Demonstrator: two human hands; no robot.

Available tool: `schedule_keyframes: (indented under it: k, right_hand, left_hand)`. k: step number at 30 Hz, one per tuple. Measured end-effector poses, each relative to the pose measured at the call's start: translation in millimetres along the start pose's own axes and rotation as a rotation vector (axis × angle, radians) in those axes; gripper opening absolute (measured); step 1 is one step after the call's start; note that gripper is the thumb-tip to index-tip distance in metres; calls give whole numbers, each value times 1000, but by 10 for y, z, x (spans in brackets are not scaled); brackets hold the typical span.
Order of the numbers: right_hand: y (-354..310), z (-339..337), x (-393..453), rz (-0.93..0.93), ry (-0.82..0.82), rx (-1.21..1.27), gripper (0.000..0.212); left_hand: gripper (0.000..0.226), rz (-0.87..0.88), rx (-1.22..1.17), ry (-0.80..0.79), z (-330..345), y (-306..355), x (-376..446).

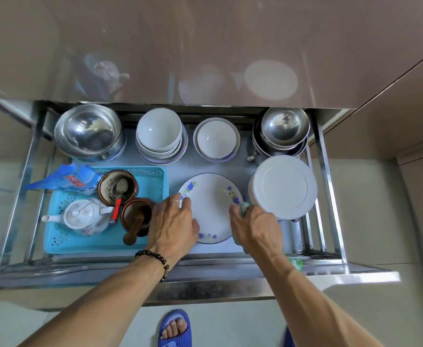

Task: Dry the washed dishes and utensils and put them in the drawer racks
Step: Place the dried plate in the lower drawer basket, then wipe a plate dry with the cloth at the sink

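A white plate with blue flowers (211,206) lies flat in the front middle of the pulled-out steel drawer rack (330,194). My left hand (171,225) grips the plate's left rim, thumb on top. At the plate's right rim my right hand (254,225) is curled round a green cloth (244,207). The cloth's tail (296,263) hangs over the drawer front. Whether the right fingers also hold the plate is hidden.
White plates (284,187) are stacked at the right. Steel bowls (89,132) (284,127) and white bowls (159,134) (216,140) line the back. A blue tray (155,179) at the left holds a teapot (85,216), two brown mortars (117,186) (136,216) and a blue bag (67,179).
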State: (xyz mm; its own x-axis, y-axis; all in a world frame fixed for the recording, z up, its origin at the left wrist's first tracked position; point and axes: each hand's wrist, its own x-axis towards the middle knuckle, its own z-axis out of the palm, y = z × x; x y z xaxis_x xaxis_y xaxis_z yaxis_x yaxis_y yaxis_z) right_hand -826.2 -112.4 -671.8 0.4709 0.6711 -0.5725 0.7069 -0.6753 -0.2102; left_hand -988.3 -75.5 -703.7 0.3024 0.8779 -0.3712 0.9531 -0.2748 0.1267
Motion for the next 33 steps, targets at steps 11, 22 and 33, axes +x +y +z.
schedule_keyframes:
  k: [11,22,33]
  right_hand:
    - [38,-2076,-996,-132,251,83,62]
    - [834,-4510,-1579,-193,398,288,51]
    - [1454,-6120,-1134,-91,405,572,55]
  left_hand:
    - [46,125,-25,265,-1935,955,-625]
    - [55,102,-117,381,-3587,2676,-1075]
    - [58,121,-157,484,-4814,3922,-801]
